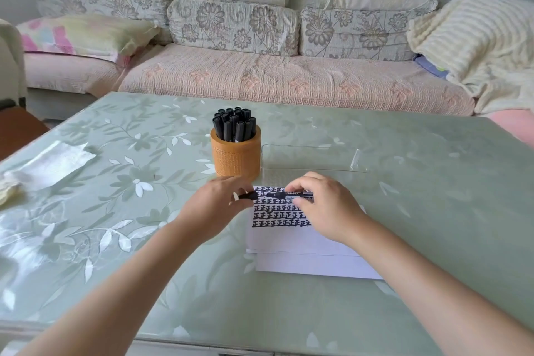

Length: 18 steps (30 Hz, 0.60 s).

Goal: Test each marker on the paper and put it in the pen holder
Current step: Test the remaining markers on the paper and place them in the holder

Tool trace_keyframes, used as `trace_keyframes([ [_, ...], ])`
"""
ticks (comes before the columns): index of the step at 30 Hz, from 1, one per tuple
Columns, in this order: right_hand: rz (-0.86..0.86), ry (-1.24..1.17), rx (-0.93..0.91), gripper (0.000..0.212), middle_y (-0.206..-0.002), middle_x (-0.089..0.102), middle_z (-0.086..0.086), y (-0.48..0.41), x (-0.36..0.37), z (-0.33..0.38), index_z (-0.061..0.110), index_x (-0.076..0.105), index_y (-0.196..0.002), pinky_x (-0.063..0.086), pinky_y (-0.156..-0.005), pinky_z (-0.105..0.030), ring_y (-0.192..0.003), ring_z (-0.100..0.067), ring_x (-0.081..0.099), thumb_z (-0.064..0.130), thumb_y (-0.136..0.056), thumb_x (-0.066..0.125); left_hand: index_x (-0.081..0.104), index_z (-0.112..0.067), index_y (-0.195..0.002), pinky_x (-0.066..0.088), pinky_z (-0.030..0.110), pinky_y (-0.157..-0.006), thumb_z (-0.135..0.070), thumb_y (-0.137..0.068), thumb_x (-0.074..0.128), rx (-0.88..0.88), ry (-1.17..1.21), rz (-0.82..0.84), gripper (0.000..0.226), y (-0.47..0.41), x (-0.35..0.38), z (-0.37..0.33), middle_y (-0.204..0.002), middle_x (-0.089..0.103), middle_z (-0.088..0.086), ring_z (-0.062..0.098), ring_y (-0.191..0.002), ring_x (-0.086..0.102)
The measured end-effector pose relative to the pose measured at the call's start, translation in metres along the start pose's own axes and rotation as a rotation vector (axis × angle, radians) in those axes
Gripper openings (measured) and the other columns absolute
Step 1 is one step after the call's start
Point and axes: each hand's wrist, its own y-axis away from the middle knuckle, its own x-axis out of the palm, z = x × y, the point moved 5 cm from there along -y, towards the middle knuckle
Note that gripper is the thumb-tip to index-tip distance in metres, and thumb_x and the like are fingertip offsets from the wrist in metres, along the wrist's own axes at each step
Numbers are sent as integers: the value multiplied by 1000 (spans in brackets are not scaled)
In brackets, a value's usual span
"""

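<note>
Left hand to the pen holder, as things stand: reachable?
Probably yes. The pen holder stands just beyond the left hand, nothing between them. But that hand is pinching the cap of the marker that the right hand holds.

marker [275, 195] label blurred — illegible, paper [303, 246] part-hidden

**A home living room**

A long sofa [289, 81] with floral back cushions [234, 26] and a quilted pink cover fills the far side. A cream blanket [476, 37] lies heaped on it, and a table [433, 211] with a leaf-patterned cover stands in front.
</note>
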Motion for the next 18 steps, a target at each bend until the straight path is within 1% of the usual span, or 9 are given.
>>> trace_keyframes([
  [3, -15, 36, -18, 19, -105, 63, 11, -4, 1, 5, 29, 69, -105, 44, -83, -29, -98, -12, 56, 19, -90, 63, 63, -30, -96, 45, 21, -70, -29, -85, 70, 13, 35, -30, 13, 1, -3, -2, -88, 61, -16, 5, -81, 56],
  [11, 19, 46, -28, 19, -106, 62, 11, -9, 9, 14, 30, 69, -107, 44, -85, -30, -99, -13, 56, 22, -92, 62, 63, -32, -92, 47, 23, -71, -30, -85, 70, 76, 25, -15, 10, 4, -4, -3, -88, 58, -18, 4, -79, 55],
  [15, 63, 10, -34, 19, -106, 62, 10, -7, 15, 18, 28, 69, -110, 42, -81, -27, -94, -11, 56, 23, -93, 62, 64, -31, -93, 47, 26, -70, -31, -88, 67, 123, 40, 13, 6, 5, -2, -8, -87, 58, -17, 4, -79, 54],
  [16, 73, -12, -43, 20, -106, 62, 11, -6, 16, 19, 28, 69, -111, 41, -79, -23, -90, -7, 56, 23, -92, 63, 66, -31, -95, 47, 25, -70, -31, -89, 65, 135, 48, 22, 6, 5, -1, -10, -86, 58, -16, 5, -79, 54],
  [18, 82, -43, -60, 24, -102, 61, 15, -5, 16, 21, 28, 68, -111, 36, -74, -9, -83, 2, 53, 22, -88, 68, 68, -32, -97, 45, 22, -69, -31, -91, 63, 159, 55, 28, 8, 6, -1, -13, -85, 58, -16, 5, -78, 54],
])
